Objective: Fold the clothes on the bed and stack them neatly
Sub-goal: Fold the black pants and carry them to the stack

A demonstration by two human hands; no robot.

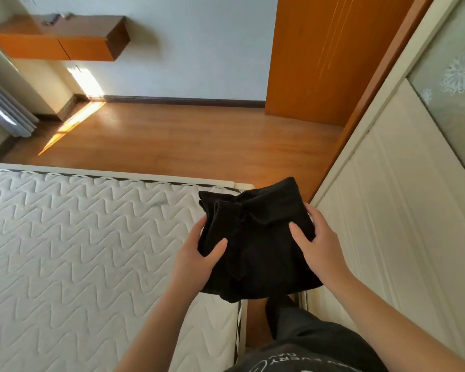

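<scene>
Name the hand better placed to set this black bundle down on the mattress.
Left hand, probably: it grips the black garment on the side over the mattress; the right hand is toward the wardrobe.

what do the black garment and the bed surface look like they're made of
Black garment: soft matte fabric, perhaps cotton knit; it creases and droops between both hands. Mattress: white quilted textile, stitched in raised wavy lines, faint sheen.

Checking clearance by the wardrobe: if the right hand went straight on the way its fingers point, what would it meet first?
The right hand already grips the bundled black cloth garment; beyond that, probably the white quilted mattress's corner, though depth is unclear.
</scene>
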